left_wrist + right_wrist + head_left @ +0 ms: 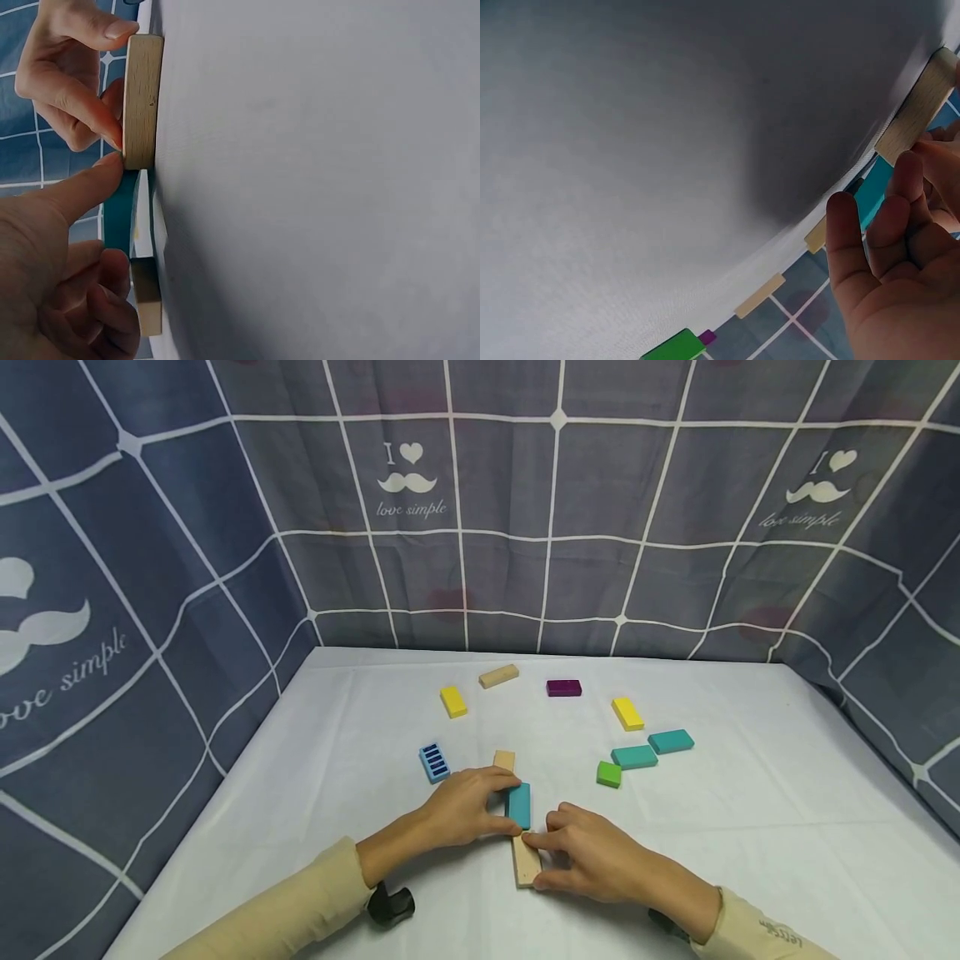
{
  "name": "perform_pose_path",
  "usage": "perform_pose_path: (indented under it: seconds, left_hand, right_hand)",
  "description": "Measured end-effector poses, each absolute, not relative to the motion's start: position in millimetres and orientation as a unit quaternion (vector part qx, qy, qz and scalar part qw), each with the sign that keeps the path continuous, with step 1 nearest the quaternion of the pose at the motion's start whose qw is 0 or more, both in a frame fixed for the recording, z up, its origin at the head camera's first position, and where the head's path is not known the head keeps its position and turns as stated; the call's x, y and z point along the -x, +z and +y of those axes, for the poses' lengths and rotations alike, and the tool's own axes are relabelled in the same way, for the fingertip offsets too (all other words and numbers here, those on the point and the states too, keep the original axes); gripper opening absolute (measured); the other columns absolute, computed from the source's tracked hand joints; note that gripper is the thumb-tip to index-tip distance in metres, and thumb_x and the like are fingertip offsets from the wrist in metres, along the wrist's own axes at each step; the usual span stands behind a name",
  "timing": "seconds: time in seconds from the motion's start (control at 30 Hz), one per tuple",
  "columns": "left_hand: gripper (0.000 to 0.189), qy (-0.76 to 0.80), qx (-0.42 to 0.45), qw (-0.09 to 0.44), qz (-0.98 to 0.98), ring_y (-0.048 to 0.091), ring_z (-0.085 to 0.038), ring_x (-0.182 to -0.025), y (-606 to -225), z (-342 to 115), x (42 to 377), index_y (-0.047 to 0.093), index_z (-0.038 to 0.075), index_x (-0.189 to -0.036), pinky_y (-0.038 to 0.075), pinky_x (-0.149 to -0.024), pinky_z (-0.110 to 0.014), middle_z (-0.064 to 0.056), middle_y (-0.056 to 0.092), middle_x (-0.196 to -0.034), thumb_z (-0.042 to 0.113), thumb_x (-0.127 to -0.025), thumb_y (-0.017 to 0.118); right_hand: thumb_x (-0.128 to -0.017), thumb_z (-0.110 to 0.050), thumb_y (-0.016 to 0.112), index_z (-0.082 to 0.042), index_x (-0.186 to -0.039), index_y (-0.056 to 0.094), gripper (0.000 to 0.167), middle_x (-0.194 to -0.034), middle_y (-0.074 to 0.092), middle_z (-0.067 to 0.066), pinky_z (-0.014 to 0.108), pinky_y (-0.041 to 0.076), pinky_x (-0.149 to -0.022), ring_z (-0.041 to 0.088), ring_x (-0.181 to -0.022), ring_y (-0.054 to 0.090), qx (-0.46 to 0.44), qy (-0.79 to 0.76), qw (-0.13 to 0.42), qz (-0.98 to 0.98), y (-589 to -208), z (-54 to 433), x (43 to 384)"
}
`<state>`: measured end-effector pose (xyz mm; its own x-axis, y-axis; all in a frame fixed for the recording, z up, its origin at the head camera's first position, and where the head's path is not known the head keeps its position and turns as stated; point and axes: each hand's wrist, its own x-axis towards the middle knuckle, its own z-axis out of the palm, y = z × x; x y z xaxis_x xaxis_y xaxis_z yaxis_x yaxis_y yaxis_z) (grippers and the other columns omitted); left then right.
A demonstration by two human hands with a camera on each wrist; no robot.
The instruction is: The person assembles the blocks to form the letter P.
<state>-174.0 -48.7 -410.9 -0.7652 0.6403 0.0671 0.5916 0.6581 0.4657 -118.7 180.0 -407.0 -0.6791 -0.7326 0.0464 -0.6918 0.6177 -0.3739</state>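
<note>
A teal block [518, 807] lies between two plain wooden blocks, a near one [526, 862] and a far one [505, 760] partly hidden by fingers. My left hand [468, 803] pinches the teal block lengthwise, thumb at its near end and fingers at its far end. In the left wrist view a gap shows beneath this teal block [120, 214]; whether it rests on the wooden blocks I cannot tell. With thumb and index finger, my right hand [600, 856] grips the near wooden block [916, 105] by its ends.
Right of the hands lie a green block [609, 774] and two teal blocks [634, 757]. A blue block with dark stripes [434, 762] lies left. Farther back are yellow blocks [453, 702], a wooden block [498, 676] and a purple block [564, 688]. Curtains [495, 568] surround the white table [360, 718].
</note>
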Motion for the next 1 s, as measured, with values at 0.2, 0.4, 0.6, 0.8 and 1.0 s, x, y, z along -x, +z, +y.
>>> perform_pose_path:
  seconds: [0.2,0.4,0.6,0.8,1.0]
  left_hand:
    - [0.060,0.272,-0.336,0.054,0.900,0.059,-0.011,-0.115,-415.1,-50.0,175.9,0.065,0.012,-0.130,0.048,-0.096,-0.034,0.003,0.065,-0.126,0.042,-0.081,0.081]
    - [0.061,0.288,-0.340,0.054,0.894,0.057,-0.013,-0.120,-415.5,-51.6,174.1,0.065,0.011,-0.131,0.046,-0.099,-0.036,0.002,0.064,-0.130,0.041,-0.081,0.081]
    - [0.058,0.295,-0.341,0.056,0.891,0.058,-0.012,-0.119,-417.9,-50.6,175.4,0.066,0.011,-0.130,0.046,-0.099,-0.035,0.003,0.064,-0.129,0.039,-0.081,0.082]
    - [0.060,0.276,-0.326,0.063,0.902,0.057,-0.014,-0.122,-420.1,-51.7,176.7,0.066,0.011,-0.130,0.046,-0.100,-0.036,0.003,0.063,-0.131,0.043,-0.081,0.080]
    - [0.063,0.261,-0.338,0.068,0.902,0.054,-0.018,-0.126,-417.2,-53.0,175.0,0.063,0.009,-0.133,0.043,-0.103,-0.038,-0.001,0.059,-0.136,0.046,-0.085,0.076]
  right_hand:
    - [-0.087,-0.050,0.071,-0.015,-0.125,0.071,0.051,-0.081,0.047,-0.017,0.017,0.035,-0.062,0.002,-0.076,0.039,0.399,-0.185,0.053,0.897,-407.9,180.1,118.6]
    - [-0.088,-0.051,0.071,-0.016,-0.126,0.070,0.052,-0.079,0.046,-0.018,0.017,0.036,-0.061,0.002,-0.075,0.039,0.393,-0.188,0.060,0.898,-407.6,180.2,118.6]
    - [-0.088,-0.051,0.070,-0.016,-0.126,0.070,0.052,-0.079,0.046,-0.017,0.017,0.036,-0.061,0.002,-0.075,0.039,0.395,-0.188,0.055,0.897,-408.7,181.4,118.8]
    - [-0.089,-0.052,0.069,-0.017,-0.127,0.069,0.052,-0.079,0.046,-0.017,0.017,0.036,-0.061,0.002,-0.075,0.039,0.397,-0.187,0.057,0.897,-408.7,181.0,119.3]
    - [-0.088,-0.053,0.068,-0.018,-0.128,0.069,0.053,-0.079,0.046,-0.017,0.018,0.036,-0.060,0.002,-0.076,0.040,0.388,-0.184,0.068,0.900,-407.6,180.5,119.3]
